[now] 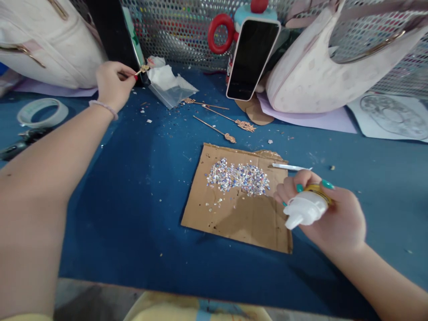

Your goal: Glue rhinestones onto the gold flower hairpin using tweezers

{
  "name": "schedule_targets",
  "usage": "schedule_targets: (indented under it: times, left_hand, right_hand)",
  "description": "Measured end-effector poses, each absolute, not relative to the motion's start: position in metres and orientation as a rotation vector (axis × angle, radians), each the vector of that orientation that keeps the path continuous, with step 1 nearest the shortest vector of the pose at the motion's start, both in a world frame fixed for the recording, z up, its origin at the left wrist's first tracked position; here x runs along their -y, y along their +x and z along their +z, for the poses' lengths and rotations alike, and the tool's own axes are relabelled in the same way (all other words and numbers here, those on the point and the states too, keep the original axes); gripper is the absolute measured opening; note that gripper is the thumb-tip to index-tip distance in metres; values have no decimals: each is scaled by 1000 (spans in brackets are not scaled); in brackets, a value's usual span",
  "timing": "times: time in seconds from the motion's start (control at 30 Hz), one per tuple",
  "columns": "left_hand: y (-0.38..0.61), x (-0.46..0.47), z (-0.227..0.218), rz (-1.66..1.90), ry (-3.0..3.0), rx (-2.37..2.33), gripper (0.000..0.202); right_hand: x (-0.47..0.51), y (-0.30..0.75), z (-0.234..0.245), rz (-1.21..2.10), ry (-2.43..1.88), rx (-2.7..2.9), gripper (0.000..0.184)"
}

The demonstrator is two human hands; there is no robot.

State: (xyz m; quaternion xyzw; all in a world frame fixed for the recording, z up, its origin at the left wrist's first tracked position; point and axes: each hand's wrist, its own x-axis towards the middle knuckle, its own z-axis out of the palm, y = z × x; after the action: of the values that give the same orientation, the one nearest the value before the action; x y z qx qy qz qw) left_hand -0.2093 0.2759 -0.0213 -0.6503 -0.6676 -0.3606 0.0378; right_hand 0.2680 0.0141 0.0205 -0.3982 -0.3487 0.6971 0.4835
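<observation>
My left hand is stretched out to the far left of the blue table and pinches a small gold ornament piece beside a clear plastic bag. My right hand is closed round a white glue bottle with a yellow label, nozzle pointing left, at the right edge of a brown cardboard sheet. A heap of small shiny rhinestones lies on the cardboard. Three gold hair sticks lie beyond it. A thin white tool rests near the cardboard's far right corner.
A phone leans upright against a metal mesh panel at the back. Pale bags stand at the back left and back right. A roll of tape lies at the left; printed paper at the right. Small bits litter the table.
</observation>
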Motion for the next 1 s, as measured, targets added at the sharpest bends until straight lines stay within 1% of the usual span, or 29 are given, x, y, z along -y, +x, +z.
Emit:
schedule_targets:
  times: [0.17, 0.33, 0.4, 0.47, 0.5, 0.6, 0.67, 0.73, 0.77, 0.83, 0.87, 0.9, 1.0]
  left_hand:
    - [-203, -276, -20, -1161, -1989, 2070, 27]
    - [-197, -277, -19, -1303, -1940, 2082, 24]
    - [-195, -275, -20, -1369, -1930, 2081, 23]
    - [-192, -271, -21, -1434, -1925, 2080, 24]
    - [-191, -269, -22, -1467, -1924, 2077, 24]
    - [-187, -262, -23, -1567, -1925, 2070, 24]
    - [-185, -259, -23, -1636, -1927, 2069, 21]
    - [-182, -258, -22, -1706, -1929, 2065, 18]
    - [-181, -258, -22, -1738, -1930, 2060, 17]
    - [-178, -258, -21, -1794, -1931, 2051, 15]
    - [-177, -259, -21, -1817, -1931, 2047, 14]
    - [-176, -259, -21, -1838, -1929, 2044, 13]
    - [-174, -259, -24, -1891, -1911, 2040, 12]
  right_hand:
    - [-13, 269, 21, 1664, -994, 843, 16]
    - [-24, 270, 28, 1586, -1045, 893, 16]
    - [-35, 266, 34, 1454, -1100, 990, 18]
    - [-50, 258, 41, 1272, -1157, 1162, 16]
    - [-59, 253, 44, 1236, -1173, 1262, 16]
    - [-91, 235, 47, 1250, -1133, 1507, 23]
    - [-113, 224, 46, 1291, -1101, 1586, 32]
    - [-133, 214, 42, 1251, -1090, 1699, 43]
    - [-141, 211, 39, 1242, -1104, 1773, 42]
    - [-155, 206, 34, 1265, -1126, 1919, 28]
    - [-161, 205, 31, 1256, -1122, 1964, 24]
    - [-166, 204, 27, 1215, -1108, 1977, 25]
    - [-177, 206, 18, 1058, -1095, 1974, 38]
